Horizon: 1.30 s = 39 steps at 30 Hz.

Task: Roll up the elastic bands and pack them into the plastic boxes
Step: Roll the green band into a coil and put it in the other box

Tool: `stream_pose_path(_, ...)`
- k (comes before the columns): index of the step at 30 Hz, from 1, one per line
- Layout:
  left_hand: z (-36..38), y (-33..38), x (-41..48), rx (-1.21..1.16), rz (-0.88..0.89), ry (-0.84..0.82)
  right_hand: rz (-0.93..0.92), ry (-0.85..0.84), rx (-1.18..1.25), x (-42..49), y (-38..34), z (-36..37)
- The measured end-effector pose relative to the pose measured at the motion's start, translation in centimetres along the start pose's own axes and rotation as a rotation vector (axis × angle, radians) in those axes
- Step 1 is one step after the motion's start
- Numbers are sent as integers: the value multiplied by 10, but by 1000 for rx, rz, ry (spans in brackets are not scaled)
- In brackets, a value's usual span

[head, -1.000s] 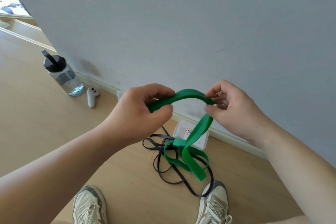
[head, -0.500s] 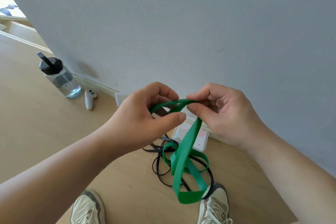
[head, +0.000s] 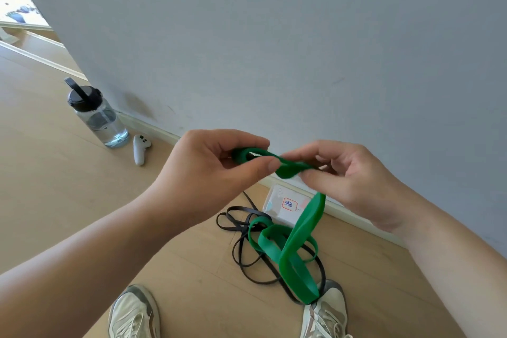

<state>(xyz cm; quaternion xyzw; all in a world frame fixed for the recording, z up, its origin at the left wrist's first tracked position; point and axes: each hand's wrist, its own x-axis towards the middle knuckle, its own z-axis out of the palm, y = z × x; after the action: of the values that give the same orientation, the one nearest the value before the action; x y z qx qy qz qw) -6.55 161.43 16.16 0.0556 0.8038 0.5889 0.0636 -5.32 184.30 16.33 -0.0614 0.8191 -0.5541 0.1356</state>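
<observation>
Centre of frame: the left hand [head: 208,170] and right hand [head: 348,181] are raised above the floor [head: 55,200], close together, both on one green elastic band [head: 310,217].

Left hand grip: narrow, thumb and fingers pinching a small turned-over end of the band. Right hand grip: narrow, thumb and forefinger pinching the band just beside the left thumb; the other fingers are loosely curled.

From the right hand the band hangs down to lower centre-right, ending in a loop just above the right shoe [head: 329,313]. More green loops lie on the floor there, tangled with thin black bands [head: 241,209]; whether these are the same band cannot be told.

A plastic box [head: 277,200] with a red-bordered label lies against the base of the wall [head: 274,35], partly behind the hanging band.

Left of frame: a water bottle [head: 96,115] stands upright beside a white controller [head: 140,148]. The left shoe [head: 134,313] is at the bottom edge.
</observation>
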Motion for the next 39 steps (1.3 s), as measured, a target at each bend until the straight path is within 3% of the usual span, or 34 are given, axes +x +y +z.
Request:
stream_pose_path(3,4,2,-2,-17,33,44,-8,-66,132,-2,0,5)
stream_pose_path(9,12,4,-7,-73,176,40,-139,38,306,1,-1,19)
stream_pose_path(17,5,-2,-5,-13,89,27,-93,219,56,2,-6,15)
stream_pose_path(26,1,-18,6,367,543,47,-43,129,-101,-4,-7,7)
stream_pose_path(34,9,-21,2,323,634,169,-92,121,61,-4,-11,21)
stream_pose_path(39,14,-24,1,347,711,187,-130,188,-24,-3,-9,21)
